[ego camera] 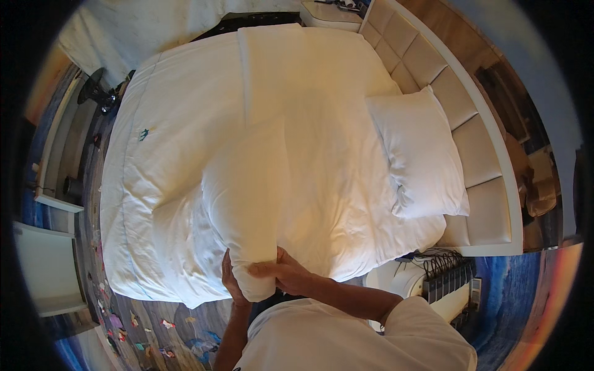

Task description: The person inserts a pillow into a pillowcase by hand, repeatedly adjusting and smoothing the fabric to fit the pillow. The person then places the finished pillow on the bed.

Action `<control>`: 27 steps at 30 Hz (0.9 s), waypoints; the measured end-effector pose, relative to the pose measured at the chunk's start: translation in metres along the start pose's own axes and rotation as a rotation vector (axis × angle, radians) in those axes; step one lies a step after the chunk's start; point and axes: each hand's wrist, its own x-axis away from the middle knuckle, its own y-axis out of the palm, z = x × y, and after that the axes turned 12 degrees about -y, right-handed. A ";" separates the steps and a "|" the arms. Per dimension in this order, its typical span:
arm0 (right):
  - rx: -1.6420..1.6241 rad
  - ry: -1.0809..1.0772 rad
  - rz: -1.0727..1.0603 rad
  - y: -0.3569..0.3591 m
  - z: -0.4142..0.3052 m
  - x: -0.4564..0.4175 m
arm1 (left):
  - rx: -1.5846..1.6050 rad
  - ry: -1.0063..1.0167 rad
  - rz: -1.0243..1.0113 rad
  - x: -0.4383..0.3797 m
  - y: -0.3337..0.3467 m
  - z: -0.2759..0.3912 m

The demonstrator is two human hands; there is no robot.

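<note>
A white pillow [248, 185] lies over the white bedding, its narrow near end raised toward my body. My left hand [233, 278] is pressed along the left side of that end, fingers partly behind it. From the other side my right hand [283, 273] grips the same end, thumb across its top. The duvet [185, 125] is spread over the bed, folded back in a band, with creases on the near left side. Another white pillow [417, 153] rests against the padded headboard [482, 204].
Right of the bed's near corner stands a bedside table [450, 303] with a black device and bundled cables [448, 276]. A second bedside table [329, 16] is at the far corner. A dark chair or stool [100, 90] stands beyond the bed's foot, on patterned carpet [162, 329].
</note>
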 end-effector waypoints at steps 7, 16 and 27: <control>-0.028 -0.132 0.084 0.047 -0.013 0.017 | -0.187 0.306 -0.055 -0.040 -0.061 0.097; -0.202 -0.336 -0.178 0.117 -0.060 0.045 | -0.401 0.644 -0.542 -0.086 -0.147 0.304; -0.469 -0.752 0.833 -0.122 -0.058 0.048 | -0.268 0.609 -0.285 -0.099 0.017 0.203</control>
